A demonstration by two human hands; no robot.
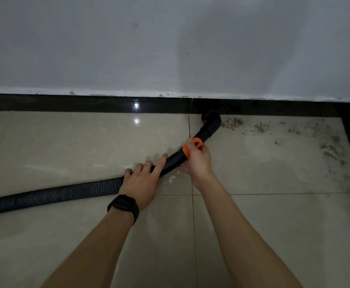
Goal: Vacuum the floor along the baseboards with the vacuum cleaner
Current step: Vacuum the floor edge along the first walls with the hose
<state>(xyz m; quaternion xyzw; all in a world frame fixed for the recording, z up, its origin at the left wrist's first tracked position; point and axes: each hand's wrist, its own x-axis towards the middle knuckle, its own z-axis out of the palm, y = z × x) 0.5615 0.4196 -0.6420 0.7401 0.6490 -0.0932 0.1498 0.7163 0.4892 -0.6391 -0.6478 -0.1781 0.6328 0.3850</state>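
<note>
Starting at the bottom of the frame, a black watch (124,206) is worn on the left wrist. Just above it, the black tube (170,162) of the vacuum cleaner is held by both hands. The left hand (140,179) is laid over the tube where the bumpy hose (55,194) joins it, with fingers curled over it and one finger kept straight along it. The right hand (198,161) is wrapped round the tube at the orange band (193,147). Farther up, right of the middle, the nozzle (211,120) is pressed to the floor (86,142), right against the dark baseboard (86,104).

The sucking step is judged to be under way. Brown dirt (242,123) is seen to the right, so the nozzle probably needs to be slid that way, kept low and close to the baseboard.

No name or writing can be read; a tiny mark by the orange band is too small.
</note>
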